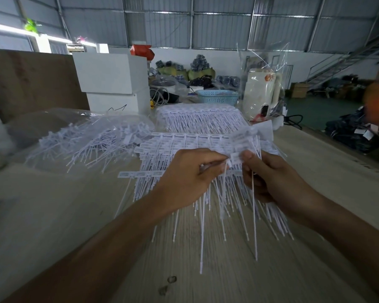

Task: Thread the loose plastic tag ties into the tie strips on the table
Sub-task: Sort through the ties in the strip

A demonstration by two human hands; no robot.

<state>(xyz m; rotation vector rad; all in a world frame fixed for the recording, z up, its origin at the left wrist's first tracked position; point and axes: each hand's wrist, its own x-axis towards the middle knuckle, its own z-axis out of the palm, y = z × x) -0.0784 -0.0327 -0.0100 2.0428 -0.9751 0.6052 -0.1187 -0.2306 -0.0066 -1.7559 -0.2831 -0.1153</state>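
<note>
Head view: left hand (184, 176) pinches a thin white plastic tie tail (224, 171); right hand (269, 173) grips white tag strip (236, 158) over wooden table (228, 270). Stacked strips (199, 119) look done; bagged loose ties (92, 141) remain — roughly midway.

The ties (206, 206) are white. The table (228, 281) is pale wood with thin stripes. At one o'clock sits a light blue basket (217, 97) full of little holes. At eleven o'clock, white boxes (112, 79).
</note>
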